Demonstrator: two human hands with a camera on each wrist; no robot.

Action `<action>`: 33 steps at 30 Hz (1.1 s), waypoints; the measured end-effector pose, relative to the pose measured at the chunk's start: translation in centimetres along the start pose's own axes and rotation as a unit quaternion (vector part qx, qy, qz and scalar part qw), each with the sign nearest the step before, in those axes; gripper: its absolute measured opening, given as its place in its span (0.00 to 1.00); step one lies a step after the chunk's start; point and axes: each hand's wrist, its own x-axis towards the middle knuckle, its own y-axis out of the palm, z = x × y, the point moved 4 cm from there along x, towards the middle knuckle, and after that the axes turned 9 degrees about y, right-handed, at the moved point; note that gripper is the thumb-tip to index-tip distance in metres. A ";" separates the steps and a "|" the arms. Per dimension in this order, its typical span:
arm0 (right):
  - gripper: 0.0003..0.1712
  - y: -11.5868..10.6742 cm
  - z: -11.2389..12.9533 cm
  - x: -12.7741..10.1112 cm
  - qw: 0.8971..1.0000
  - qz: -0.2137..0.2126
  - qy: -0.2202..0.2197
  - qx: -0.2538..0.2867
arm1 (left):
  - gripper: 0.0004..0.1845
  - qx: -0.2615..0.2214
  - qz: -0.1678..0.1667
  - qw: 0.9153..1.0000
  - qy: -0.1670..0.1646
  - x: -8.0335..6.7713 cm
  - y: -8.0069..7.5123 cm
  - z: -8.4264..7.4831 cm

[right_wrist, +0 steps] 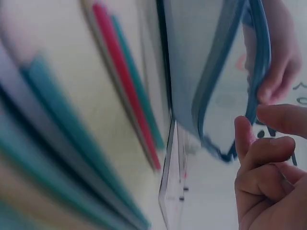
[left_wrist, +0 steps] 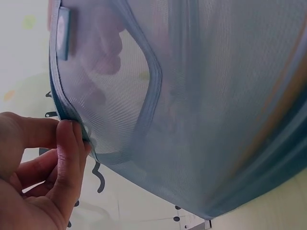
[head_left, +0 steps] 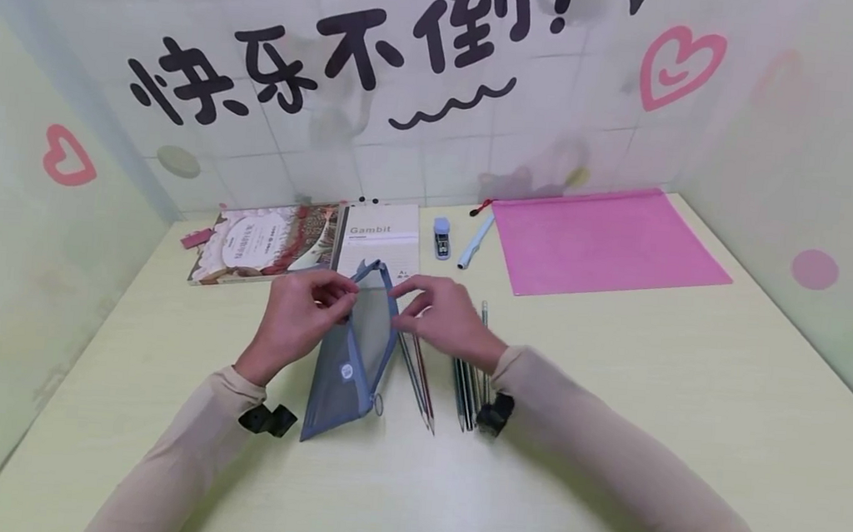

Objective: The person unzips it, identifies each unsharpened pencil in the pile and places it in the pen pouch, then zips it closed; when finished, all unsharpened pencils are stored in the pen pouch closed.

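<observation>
A blue mesh zip pouch [head_left: 334, 388] stands on the table between the hands, its zipped mouth spread apart. My left hand [head_left: 303, 306] pinches the left edge of the mouth between thumb and fingers, close up in the left wrist view. On the opposite edge, my right hand [head_left: 445, 313] holds the rim with its thumb and index finger. A round zipper pull [head_left: 378, 404] hangs at the near end of the opening. Two pencils [head_left: 418, 378] lie just right of the pouch. Several more pencils [head_left: 465, 394] lie under the right wrist, partly hidden by it.
Behind the hands lie a patterned book [head_left: 255, 244] and a white notebook [head_left: 381, 221] marked "Gambit". A small blue-topped container [head_left: 440, 238], a light blue pen [head_left: 477, 241] and a pink zip folder [head_left: 609, 243] extend to the right. Walls border the table.
</observation>
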 end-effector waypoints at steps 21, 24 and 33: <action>0.05 -4.0 -5.4 -1.1 0.973 0.056 -0.032 -0.221 | 0.06 -0.005 0.002 1.000 -0.014 0.1 0.2 0.1; 0.05 -3.8 -5.3 -1.1 0.972 0.057 -0.033 -0.225 | 0.06 -0.006 0.003 1.000 -0.016 0.1 0.2 0.0; 0.05 -2.8 -4.5 -1.1 0.965 0.075 -0.040 -0.247 | 0.06 -0.013 0.004 1.000 -0.018 0.1 0.1 0.0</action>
